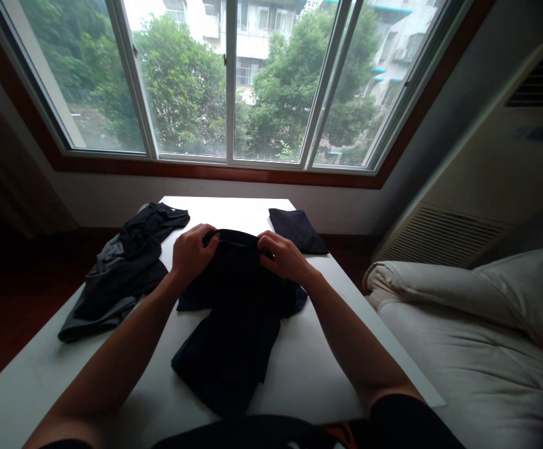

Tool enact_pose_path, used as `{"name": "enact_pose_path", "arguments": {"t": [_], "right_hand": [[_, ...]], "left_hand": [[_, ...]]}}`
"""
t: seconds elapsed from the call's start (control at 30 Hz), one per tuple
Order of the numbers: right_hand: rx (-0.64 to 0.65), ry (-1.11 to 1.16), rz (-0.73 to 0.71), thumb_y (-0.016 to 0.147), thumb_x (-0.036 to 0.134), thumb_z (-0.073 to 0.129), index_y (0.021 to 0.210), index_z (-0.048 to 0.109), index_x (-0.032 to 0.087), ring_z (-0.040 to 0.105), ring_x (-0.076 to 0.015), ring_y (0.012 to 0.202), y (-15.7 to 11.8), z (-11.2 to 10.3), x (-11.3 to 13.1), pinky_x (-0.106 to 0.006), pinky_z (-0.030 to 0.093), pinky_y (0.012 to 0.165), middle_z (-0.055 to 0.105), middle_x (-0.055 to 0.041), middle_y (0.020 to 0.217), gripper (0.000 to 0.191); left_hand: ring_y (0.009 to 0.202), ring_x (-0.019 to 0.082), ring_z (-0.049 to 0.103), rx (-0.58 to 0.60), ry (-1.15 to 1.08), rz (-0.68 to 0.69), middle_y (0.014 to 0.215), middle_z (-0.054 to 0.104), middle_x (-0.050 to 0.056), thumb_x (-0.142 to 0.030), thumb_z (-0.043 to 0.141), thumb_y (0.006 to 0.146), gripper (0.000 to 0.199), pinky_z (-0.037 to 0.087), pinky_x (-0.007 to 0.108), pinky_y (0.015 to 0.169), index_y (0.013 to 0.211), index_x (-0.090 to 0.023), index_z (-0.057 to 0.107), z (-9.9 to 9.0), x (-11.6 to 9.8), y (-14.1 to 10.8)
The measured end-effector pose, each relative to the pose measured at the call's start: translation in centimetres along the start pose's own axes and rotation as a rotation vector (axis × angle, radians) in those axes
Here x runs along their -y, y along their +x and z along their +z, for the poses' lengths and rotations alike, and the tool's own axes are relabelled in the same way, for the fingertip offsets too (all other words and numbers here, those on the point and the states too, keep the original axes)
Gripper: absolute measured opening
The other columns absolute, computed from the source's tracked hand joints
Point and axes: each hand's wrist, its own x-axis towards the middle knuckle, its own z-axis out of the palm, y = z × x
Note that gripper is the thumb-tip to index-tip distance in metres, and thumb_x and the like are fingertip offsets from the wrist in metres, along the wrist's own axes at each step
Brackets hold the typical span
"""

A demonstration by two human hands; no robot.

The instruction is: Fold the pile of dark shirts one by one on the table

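A pair of dark trousers (pixel 238 312) lies partly bunched on the white table (pixel 318 374) in front of me, its legs toward my body. My left hand (pixel 195 251) is closed on the left end of the waistband, which is lifted toward the window. On the right end of the same waistband, my right hand (pixel 283 254) pinches the cloth between thumb and fingers. Between both hands the waistband stretches in a slight arc, with a thin light line inside it. Folds in the dark cloth are hard to make out.
Along the table's left edge lies a heap of dark and grey clothes (pixel 121 268). A folded dark garment (pixel 298 231) rests at the far right corner. To the right stands a pale sofa (pixel 467 337), with a floor-standing air conditioner (pixel 477 187) behind it. A window (pixel 229 93) spans the far wall.
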Motion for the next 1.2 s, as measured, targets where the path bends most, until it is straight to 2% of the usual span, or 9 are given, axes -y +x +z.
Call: {"name": "enact_pose_path", "arguments": {"t": [0.17,0.33,0.63,0.9,1.03,1.2], "right_hand": [[-0.004,0.009,0.023,0.090,0.018,0.058,0.101,0.056,0.021,0.051,-0.0165,0.078,0.08,0.00,0.04,-0.028,0.039,0.073,0.060,-0.0028,0.096,0.012],[-0.003,0.018,0.041,0.091,0.019,0.057,0.103,0.056,0.021,0.050,-0.0157,0.077,0.11,0.00,0.19,-0.027,0.037,0.071,0.061,-0.0029,0.097,0.013],[-0.023,0.005,0.030,0.092,0.018,0.057,0.106,0.058,0.021,0.053,-0.0167,0.081,0.08,0.23,-0.01,-0.028,0.040,0.074,0.060,-0.0033,0.098,0.014],[-0.065,-0.058,-0.022,0.098,0.014,0.053,0.109,0.065,0.022,0.055,-0.0218,0.098,0.20,0.22,-0.23,-0.033,0.046,0.086,0.060,-0.0067,0.102,0.018],[-0.049,-0.105,-0.005,0.099,0.014,0.055,0.112,0.069,0.024,0.054,-0.0221,0.098,0.15,0.37,-0.40,-0.033,0.047,0.085,0.059,-0.0066,0.102,0.021],[-0.022,-0.146,0.016,0.101,0.014,0.054,0.118,0.070,0.025,0.054,-0.0227,0.098,0.14,0.37,-0.24,-0.034,0.048,0.084,0.057,-0.0070,0.101,0.026]], "left_hand": [[0.089,0.024,0.071,-0.010,-0.002,0.006,0.100,0.077,0.003,-0.036,0.058,0.098,0.020,0.047,0.033,0.078,0.098,-0.024,0.074,0.15,-0.01,-0.06],[0.088,0.024,0.070,-0.010,-0.012,0.011,0.098,0.077,0.003,-0.036,0.059,0.098,0.020,0.048,0.033,0.077,0.098,-0.024,0.074,0.19,-0.05,-0.14],[0.087,0.023,0.070,-0.002,-0.003,0.010,0.097,0.077,0.003,-0.036,0.058,0.098,0.020,0.047,0.032,0.077,0.096,-0.024,0.074,0.15,-0.07,-0.12],[0.084,0.022,0.069,0.009,-0.019,0.009,0.097,0.077,0.003,-0.037,0.057,0.098,0.022,0.046,0.032,0.074,0.097,-0.024,0.074,0.08,-0.10,-0.10],[0.081,0.022,0.068,0.015,-0.015,0.014,0.095,0.077,0.003,-0.037,0.057,0.098,0.023,0.046,0.032,0.073,0.096,-0.024,0.074,0.01,-0.21,-0.13],[0.086,0.022,0.069,0.033,-0.032,0.028,0.096,0.076,0.003,-0.038,0.055,0.099,0.024,0.046,0.032,0.076,0.096,-0.024,0.074,0.03,-0.16,-0.12]]}}
